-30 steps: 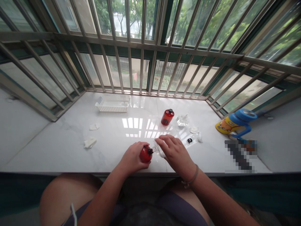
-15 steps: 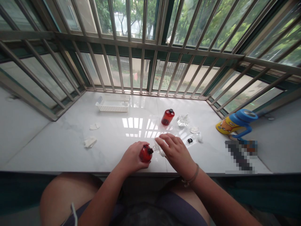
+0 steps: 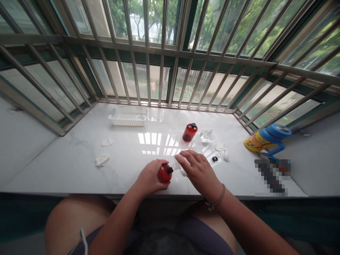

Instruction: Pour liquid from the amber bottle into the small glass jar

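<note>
My left hand (image 3: 152, 176) is wrapped round a small red bottle (image 3: 164, 173) near the counter's front edge, its dark neck turned towards the right. My right hand (image 3: 197, 170) grips a small clear bottle (image 3: 181, 170), tilted so that its narrow mouth points at the red bottle's neck. The two mouths are very close; whether they touch I cannot tell. My right fingers cover much of the clear bottle. On the counter to the right of that hand lies a small black cap (image 3: 214, 159). Beyond the hands a second red bottle (image 3: 190, 132) stands with a black cap on.
A clear square container (image 3: 207, 136) stands beside the second red bottle. Crumpled tissues (image 3: 102, 160) lie left and right. A white basket (image 3: 128, 122) is at the back left, a blue and yellow flask (image 3: 265, 138) at the right. Window bars (image 3: 175, 53) enclose the white counter (image 3: 71, 166).
</note>
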Tool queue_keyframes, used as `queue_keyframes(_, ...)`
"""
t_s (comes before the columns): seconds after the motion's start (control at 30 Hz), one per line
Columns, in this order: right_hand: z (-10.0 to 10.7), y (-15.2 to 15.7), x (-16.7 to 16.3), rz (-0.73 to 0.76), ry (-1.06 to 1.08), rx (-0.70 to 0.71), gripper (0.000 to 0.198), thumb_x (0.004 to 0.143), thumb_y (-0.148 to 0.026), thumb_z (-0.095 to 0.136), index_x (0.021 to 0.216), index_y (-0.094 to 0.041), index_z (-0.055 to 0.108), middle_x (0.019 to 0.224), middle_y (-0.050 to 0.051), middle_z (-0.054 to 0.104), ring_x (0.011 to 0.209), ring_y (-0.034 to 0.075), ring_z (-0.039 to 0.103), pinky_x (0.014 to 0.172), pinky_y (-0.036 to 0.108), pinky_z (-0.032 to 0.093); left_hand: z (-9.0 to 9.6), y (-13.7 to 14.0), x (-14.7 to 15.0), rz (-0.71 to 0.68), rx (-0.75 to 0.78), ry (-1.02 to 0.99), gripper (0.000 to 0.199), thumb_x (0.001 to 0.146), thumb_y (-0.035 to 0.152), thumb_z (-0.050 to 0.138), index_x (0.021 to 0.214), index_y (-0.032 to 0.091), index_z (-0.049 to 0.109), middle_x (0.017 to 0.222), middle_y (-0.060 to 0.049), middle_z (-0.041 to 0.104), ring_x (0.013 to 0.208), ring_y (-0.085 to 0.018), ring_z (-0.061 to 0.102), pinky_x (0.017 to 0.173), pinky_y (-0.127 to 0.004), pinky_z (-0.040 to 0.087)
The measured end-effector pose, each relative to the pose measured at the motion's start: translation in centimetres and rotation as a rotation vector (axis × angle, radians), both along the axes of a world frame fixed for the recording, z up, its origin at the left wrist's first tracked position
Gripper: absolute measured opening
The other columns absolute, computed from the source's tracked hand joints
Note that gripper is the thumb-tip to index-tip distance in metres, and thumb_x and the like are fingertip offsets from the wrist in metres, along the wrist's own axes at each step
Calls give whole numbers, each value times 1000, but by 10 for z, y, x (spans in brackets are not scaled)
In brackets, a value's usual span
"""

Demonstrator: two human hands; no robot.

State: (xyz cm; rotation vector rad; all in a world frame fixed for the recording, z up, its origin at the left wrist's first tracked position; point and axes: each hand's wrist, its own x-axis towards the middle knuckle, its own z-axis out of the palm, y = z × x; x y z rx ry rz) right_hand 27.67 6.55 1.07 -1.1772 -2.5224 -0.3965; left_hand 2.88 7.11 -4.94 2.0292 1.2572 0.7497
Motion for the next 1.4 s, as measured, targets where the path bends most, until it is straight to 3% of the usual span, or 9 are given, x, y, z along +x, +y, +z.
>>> queue_keyframes(1.4, 20, 6, -5, 82, -81, 89, 45, 100, -5, 57, 143, -19, 60, 137, 13, 69, 128, 31, 59, 96, 44, 47, -2, 1, -4, 11, -13, -62, 70, 68, 22, 88, 131, 29, 59, 128, -5, 71, 118, -30, 68, 104, -46, 55)
